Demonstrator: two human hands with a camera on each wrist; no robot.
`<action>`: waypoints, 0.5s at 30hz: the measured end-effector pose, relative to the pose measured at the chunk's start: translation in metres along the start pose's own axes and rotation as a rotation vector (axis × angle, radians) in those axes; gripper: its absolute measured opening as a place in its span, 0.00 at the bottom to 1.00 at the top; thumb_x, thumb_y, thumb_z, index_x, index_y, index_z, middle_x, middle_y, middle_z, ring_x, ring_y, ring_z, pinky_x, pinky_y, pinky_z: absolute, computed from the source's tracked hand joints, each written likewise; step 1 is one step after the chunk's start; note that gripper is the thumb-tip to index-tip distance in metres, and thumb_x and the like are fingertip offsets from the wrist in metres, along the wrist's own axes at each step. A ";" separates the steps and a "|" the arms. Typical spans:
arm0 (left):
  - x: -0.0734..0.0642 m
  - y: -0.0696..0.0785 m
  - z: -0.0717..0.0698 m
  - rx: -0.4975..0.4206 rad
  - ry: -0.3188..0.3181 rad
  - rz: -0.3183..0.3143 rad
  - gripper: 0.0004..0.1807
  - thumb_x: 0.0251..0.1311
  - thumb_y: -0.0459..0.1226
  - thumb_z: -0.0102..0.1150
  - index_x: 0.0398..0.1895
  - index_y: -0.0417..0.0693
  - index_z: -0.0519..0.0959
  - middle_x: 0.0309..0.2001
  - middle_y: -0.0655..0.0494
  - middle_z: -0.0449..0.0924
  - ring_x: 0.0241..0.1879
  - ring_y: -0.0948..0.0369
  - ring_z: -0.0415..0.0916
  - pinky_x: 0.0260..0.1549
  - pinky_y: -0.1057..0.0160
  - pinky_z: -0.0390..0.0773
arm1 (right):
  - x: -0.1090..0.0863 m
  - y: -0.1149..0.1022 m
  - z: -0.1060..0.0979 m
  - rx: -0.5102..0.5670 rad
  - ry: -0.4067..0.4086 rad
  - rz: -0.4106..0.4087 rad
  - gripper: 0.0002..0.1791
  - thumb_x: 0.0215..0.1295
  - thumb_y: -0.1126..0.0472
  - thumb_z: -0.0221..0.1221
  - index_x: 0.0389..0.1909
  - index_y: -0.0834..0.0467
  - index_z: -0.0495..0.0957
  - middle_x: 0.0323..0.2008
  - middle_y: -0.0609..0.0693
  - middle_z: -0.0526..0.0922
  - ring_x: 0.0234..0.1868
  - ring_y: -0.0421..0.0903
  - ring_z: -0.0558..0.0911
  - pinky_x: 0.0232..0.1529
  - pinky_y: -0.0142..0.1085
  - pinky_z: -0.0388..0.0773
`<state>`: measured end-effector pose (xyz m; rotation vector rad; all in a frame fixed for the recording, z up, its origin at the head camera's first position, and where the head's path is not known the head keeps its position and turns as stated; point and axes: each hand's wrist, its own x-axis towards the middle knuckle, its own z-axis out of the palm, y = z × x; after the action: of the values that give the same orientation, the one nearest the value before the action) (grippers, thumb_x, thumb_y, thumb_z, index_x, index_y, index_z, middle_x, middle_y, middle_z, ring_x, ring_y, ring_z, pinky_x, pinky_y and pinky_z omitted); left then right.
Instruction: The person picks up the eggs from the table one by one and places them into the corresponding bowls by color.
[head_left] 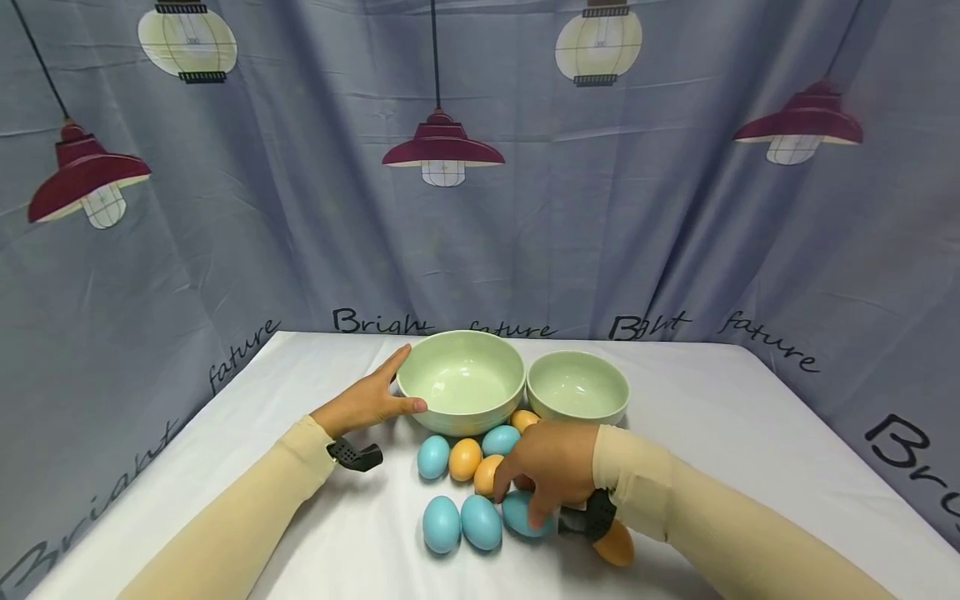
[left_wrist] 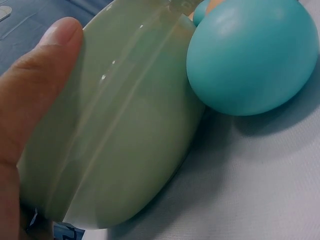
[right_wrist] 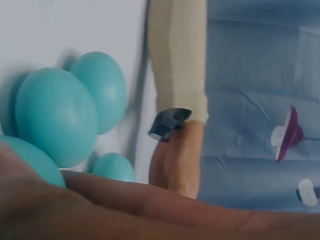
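My left hand [head_left: 372, 400] grips the left side of the larger pale green bowl [head_left: 465, 375], thumb toward the front and fingers at the far rim. In the left wrist view the thumb [left_wrist: 42, 75] lies along the bowl's outer wall. My right hand [head_left: 551, 462], palm down, pinches a blue egg [head_left: 522, 518] at the right of the front row, near the cloth. Two more blue eggs, one at the far left [head_left: 441, 525] and one in the middle [head_left: 482, 522], lie beside it. An orange egg [head_left: 617, 546] shows partly below my right wrist.
A smaller green bowl [head_left: 577, 387] stands right of the larger one. Before the bowls lie blue and orange eggs, among them a blue egg [head_left: 432, 457] and an orange egg [head_left: 465, 460]. White cloth [head_left: 345, 533] covers the table; a grey-blue curtain [head_left: 480, 242] hangs behind.
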<state>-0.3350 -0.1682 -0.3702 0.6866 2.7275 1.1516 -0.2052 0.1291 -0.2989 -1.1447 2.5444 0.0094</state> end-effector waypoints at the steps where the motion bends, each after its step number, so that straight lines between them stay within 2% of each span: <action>1: -0.001 0.000 0.000 -0.004 -0.001 -0.002 0.63 0.46 0.62 0.69 0.78 0.67 0.36 0.79 0.58 0.36 0.77 0.51 0.39 0.70 0.40 0.47 | 0.000 0.002 -0.001 0.027 0.007 -0.011 0.23 0.46 0.51 0.75 0.45 0.33 0.82 0.31 0.32 0.80 0.34 0.30 0.76 0.40 0.28 0.74; 4: -0.002 0.000 -0.001 -0.001 -0.001 0.005 0.63 0.47 0.62 0.69 0.78 0.66 0.37 0.79 0.57 0.36 0.76 0.51 0.39 0.70 0.40 0.48 | -0.001 0.009 -0.006 0.110 0.029 -0.035 0.23 0.47 0.53 0.75 0.47 0.36 0.82 0.35 0.33 0.82 0.37 0.31 0.79 0.41 0.27 0.76; 10: -0.002 0.000 -0.002 0.018 0.010 0.015 0.62 0.47 0.62 0.68 0.78 0.65 0.37 0.79 0.56 0.36 0.76 0.51 0.40 0.70 0.40 0.48 | -0.001 0.026 -0.013 0.180 0.088 -0.076 0.24 0.51 0.55 0.73 0.50 0.36 0.81 0.38 0.33 0.82 0.40 0.33 0.80 0.44 0.29 0.76; 15: -0.002 0.000 0.000 -0.013 0.004 0.006 0.63 0.47 0.62 0.69 0.78 0.66 0.37 0.79 0.57 0.36 0.76 0.51 0.39 0.70 0.39 0.47 | 0.000 0.042 -0.019 0.300 0.157 -0.138 0.24 0.55 0.56 0.71 0.54 0.39 0.80 0.43 0.33 0.82 0.42 0.34 0.82 0.45 0.29 0.78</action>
<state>-0.3335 -0.1694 -0.3706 0.6923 2.7209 1.1720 -0.2416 0.1546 -0.2870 -1.2355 2.4806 -0.4963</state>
